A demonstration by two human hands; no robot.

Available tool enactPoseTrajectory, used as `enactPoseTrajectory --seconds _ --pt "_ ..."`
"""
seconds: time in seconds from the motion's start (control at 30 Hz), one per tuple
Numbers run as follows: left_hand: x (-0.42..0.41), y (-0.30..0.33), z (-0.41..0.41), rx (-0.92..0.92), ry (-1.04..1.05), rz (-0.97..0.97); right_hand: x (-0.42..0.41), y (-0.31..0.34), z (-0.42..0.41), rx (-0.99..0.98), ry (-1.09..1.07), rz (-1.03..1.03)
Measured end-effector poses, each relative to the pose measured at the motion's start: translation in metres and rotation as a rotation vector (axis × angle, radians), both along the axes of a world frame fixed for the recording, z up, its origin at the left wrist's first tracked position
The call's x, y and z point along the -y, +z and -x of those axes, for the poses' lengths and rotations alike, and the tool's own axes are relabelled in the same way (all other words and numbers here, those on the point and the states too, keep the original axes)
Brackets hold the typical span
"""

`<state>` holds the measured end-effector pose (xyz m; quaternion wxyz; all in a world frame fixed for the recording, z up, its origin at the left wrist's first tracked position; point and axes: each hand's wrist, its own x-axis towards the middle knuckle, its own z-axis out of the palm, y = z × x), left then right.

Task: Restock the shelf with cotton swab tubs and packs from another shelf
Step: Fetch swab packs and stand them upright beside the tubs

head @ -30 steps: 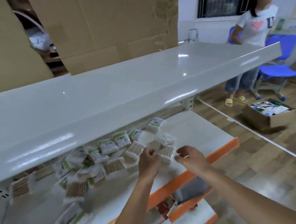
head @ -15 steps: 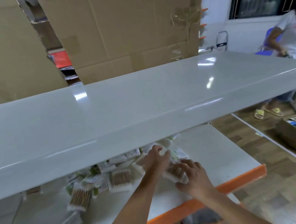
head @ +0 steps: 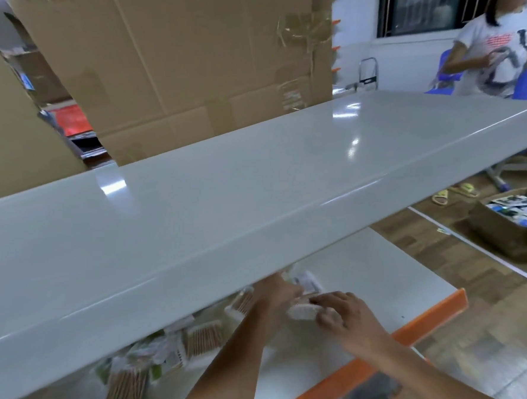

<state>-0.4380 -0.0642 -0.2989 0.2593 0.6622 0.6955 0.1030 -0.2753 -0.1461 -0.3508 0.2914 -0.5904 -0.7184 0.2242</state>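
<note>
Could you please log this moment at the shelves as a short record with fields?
setting: white shelving unit, top shelf bare in view
lower shelf: orange-edged, cotton swab packs heaped at its left
left hand: reaching under the top shelf, fingers partly hidden
right hand: curled round one pack
background: cardboard sheets, bystander, open carton on the floor
</note>
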Motion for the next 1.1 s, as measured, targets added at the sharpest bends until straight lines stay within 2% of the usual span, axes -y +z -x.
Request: enactPoseTrajectory --seconds 0.07,0.2,0.3,0.53,0.67,0.87,1.03,1.1 --pt "0.0 0.002 0.003 -0.071 -0.035 0.028 -0.001 0.001 -0.004 -0.183 -0.062 0.089" --pt "0.002 0.001 0.007 -0.206 -0.045 0.051 -0.01 0.001 -0.009 -0.694 -0.256 0.226" --pt "0.004 0.0 0.011 -0.122 -0.048 0.059 -0.014 0.005 -0.01 -0.924 -0.39 0.286" --pt "0.012 -0.003 0.022 0.338 -0.003 0.023 -0.022 0.001 -0.018 -1.03 -0.447 0.349" --pt "0.012 0.0 0.033 0.554 0.133 0.02 -0.024 -0.003 -0.022 -1.121 -0.352 0.421" --pt "0.016 0.004 0.052 1.068 0.246 0.187 -0.031 0.0 -0.012 -1.346 -0.15 0.575" --pt "0.023 -0.001 0.069 1.149 0.21 0.212 -0.035 0.001 0.001 -1.456 -0.012 0.691" --pt "0.026 -0.004 0.075 1.164 0.23 0.198 -0.037 0.002 0.007 -1.466 -0.051 0.701"
